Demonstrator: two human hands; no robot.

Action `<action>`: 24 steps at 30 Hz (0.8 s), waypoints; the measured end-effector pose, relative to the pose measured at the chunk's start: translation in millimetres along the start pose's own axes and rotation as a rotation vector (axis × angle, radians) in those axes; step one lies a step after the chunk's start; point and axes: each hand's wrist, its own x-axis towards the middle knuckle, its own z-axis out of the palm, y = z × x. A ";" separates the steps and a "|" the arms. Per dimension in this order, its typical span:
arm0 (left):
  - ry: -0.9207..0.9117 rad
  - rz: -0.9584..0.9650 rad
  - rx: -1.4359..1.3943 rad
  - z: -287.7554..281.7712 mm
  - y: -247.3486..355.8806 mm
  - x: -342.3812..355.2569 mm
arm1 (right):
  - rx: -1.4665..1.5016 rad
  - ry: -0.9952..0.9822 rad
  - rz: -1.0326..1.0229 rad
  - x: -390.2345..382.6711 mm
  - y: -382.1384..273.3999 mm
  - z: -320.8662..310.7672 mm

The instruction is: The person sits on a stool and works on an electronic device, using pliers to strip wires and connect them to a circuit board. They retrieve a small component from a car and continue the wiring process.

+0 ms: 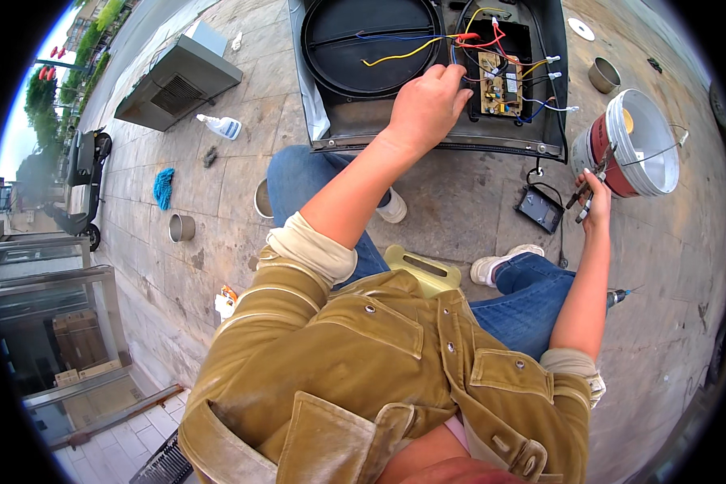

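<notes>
Open casing, top centre of the frame, with a round black disc in its left half. The bucket stands at upper right, apart from the casing. The circuit board lies in the casing's right half, its long axis running roughly up and down the frame. The left hand, reaching over the casing's lower edge, is much the nearer: the board lies just to its right. Its fingers are curled; whether that grip holds a wire cannot be told. The right hand, well apart at lower right of the board, has its grip closed around a plier-like tool, which slants toward upper right in front of the bucket. A loose yellow wire crosses the disc above the left hand.
</notes>
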 end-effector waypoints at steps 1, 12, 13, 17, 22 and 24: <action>0.012 0.016 -0.001 2.0 -1.3 0.6 | -0.008 -0.009 -0.008 1.0 0.9 0.1; 0.020 0.071 -0.166 -24.2 0.7 -23.3 | -0.006 -0.013 -0.009 0.0 1.5 0.6; 0.011 0.070 -0.179 -29.1 1.5 -28.3 | -0.001 0.008 -0.016 -5.2 -2.8 5.7; 0.121 0.099 -0.178 -46.9 2.3 -33.4 | 0.013 0.011 -0.017 -1.1 0.1 0.3; 0.229 0.020 0.031 -63.0 -21.8 -17.8 | 0.002 0.000 -0.029 -3.0 -0.3 0.9; 0.242 0.010 0.039 -66.4 -29.2 -12.6 | -0.003 0.011 -0.021 -5.8 -2.0 2.3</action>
